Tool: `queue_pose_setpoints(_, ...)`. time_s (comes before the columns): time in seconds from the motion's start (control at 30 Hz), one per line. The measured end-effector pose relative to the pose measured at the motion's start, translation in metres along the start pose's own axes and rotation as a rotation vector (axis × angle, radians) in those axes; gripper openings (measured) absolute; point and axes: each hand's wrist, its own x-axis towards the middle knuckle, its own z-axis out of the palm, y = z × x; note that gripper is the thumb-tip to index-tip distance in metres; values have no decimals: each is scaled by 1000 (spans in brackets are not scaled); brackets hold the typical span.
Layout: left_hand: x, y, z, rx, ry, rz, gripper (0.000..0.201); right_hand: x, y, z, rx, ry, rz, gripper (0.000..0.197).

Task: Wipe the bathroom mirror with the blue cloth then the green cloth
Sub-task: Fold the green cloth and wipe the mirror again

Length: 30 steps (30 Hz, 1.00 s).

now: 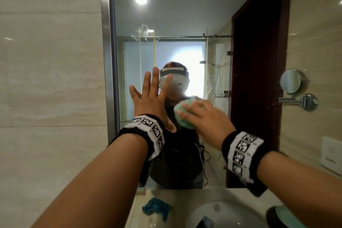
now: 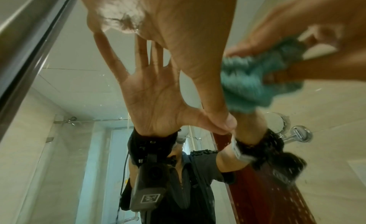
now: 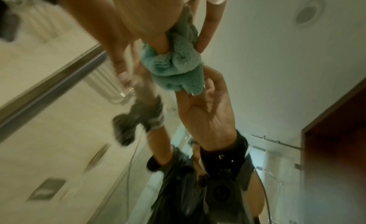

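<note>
The bathroom mirror (image 1: 185, 24) fills the wall ahead and reflects me. My left hand (image 1: 152, 96) lies flat against the glass, fingers straight and spread; the left wrist view shows the left hand (image 2: 158, 24) meeting its own reflection. Just to its right, my right hand (image 1: 201, 116) grips a bunched green cloth (image 1: 184, 123) and presses it on the mirror. Fingers and thumb curl round the green cloth (image 3: 174, 67) in the right wrist view, and the green cloth (image 2: 247, 86) also shows in the left wrist view. The blue cloth (image 1: 156, 207) lies crumpled on the counter below.
A white sink basin (image 1: 196, 213) with a faucet (image 1: 205, 222) sits under the mirror. A round shaving mirror (image 1: 290, 81) on a chrome arm sticks out from the right wall. A steel frame (image 1: 109, 61) edges the mirror's left side. A dark dish (image 1: 273, 213) stands at the bottom right.
</note>
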Motion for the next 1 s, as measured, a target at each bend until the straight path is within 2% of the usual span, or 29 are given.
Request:
queue_pose_setpoints(0.13,1,-1,-1,-4,-12,3,152,43,36,-36,184,165,402,54)
queue_pose_setpoints(0.2,1,0,-1,-3,-14,3,152,47,38,-38,202,216,493,52)
queue_pose_setpoints(0.27,1,0,0,-7,-12,2,152,37,26,-29,157,154,457,57)
queue_pose_setpoints(0.4,1,1,1,-8,5,-1,154,-19,-5,5,46,34,161,78)
queue_pose_setpoints(0.47,1,1,0,-9,5,-7,154,-34,-6,9,-19,21,-9,77)
queue_pose_setpoints(0.53,1,2,-1,-7,-2,-8,154,-30,7,2,-40,-32,-101,76)
queue_pose_setpoints(0.6,1,3,-1,-10,-10,-7,154,-11,29,-15,-17,-46,-14,76)
queue_pose_setpoints(0.7,0,3,-1,-17,-10,-9,154,16,52,-39,146,106,332,55)
queue_pose_setpoints(0.73,0,3,-1,-17,-11,-9,154,19,53,-40,194,166,405,51)
queue_pose_setpoints(0.8,0,3,-1,-21,-13,-10,153,16,44,-36,206,197,459,50)
queue_pose_setpoints(0.83,-1,3,-1,-22,-14,-11,153,9,36,-31,192,177,438,52)
queue_pose_setpoints(0.93,-1,5,-2,-15,-15,-16,154,-32,15,-2,62,88,210,72)
queue_pose_setpoints(1.0,-1,5,-3,-16,-13,-20,154,-55,7,13,57,-8,82,82)
